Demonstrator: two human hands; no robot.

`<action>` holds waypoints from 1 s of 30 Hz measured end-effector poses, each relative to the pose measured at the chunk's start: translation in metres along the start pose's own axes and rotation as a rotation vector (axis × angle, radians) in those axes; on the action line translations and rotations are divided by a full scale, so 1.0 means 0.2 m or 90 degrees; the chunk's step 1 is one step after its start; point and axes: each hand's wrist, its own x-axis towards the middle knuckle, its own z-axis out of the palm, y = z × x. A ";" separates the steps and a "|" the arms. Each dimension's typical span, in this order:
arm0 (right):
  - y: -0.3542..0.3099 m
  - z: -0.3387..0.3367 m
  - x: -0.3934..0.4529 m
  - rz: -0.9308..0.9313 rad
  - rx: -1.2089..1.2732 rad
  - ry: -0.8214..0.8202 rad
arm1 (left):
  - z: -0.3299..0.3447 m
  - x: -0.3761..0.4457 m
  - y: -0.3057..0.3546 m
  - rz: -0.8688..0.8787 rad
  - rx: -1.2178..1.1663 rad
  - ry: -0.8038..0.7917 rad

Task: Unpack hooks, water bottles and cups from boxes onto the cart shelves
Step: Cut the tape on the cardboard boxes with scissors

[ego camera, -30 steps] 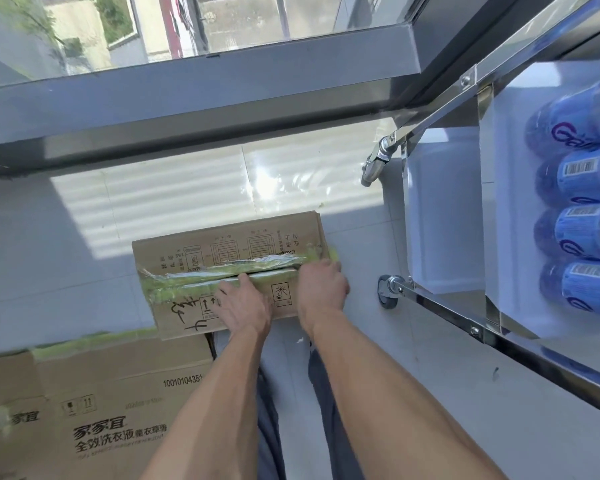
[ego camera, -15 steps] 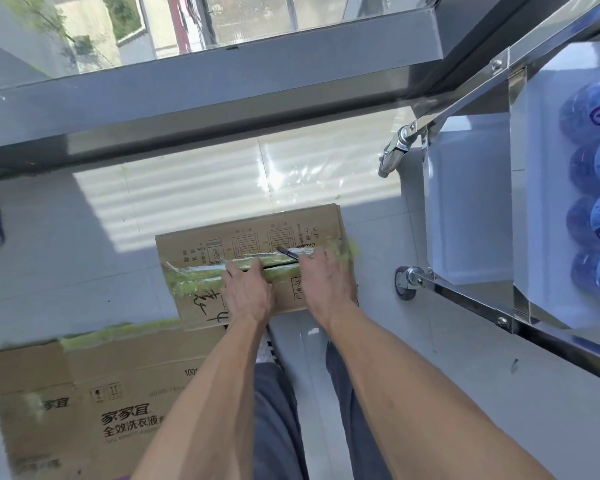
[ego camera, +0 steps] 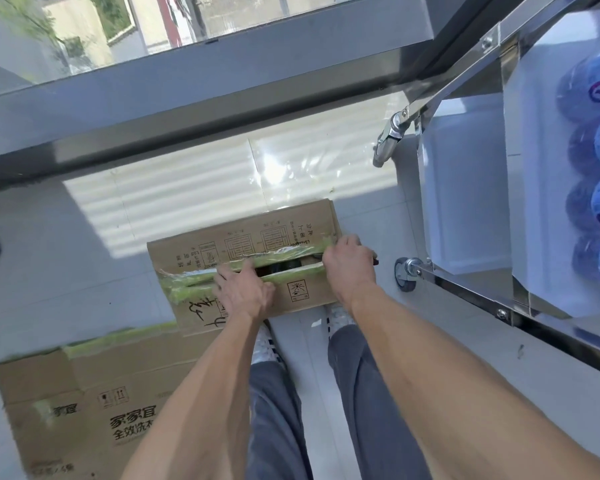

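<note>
Sunlit floor tiles carry the box (ego camera: pixel 246 261) at twelve o'clock. Left hand (ego camera: pixel 245 294) curls into its split seam; right hand (ego camera: pixel 350 268) grips a dark tool. Tugging hard could tear the flap.

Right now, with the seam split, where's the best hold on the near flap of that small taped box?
Grip the near flap along its free edge at the open slit, coming from above with fingers hooked down into the gap and pulling toward the person. The left hand already curls there. The tape is parted mid-seam, but green tape seems to hold the left end, so start near the middle.
</note>
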 end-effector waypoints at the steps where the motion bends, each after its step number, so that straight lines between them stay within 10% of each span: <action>1: -0.02 -0.01 -0.01 0.036 0.022 -0.012 | 0.00 -0.01 0.00 -0.004 0.010 -0.001; 16: 0.08 -0.10 -0.18 0.381 0.556 0.016 | -0.15 -0.14 -0.04 0.058 0.163 -0.066; 24: -0.13 -0.21 -0.11 0.386 0.746 0.118 | -0.20 -0.13 0.00 -0.019 -0.231 0.058; 30: -0.29 -0.24 -0.09 0.409 0.836 0.130 | -0.25 -0.13 0.02 -0.084 -0.548 -0.359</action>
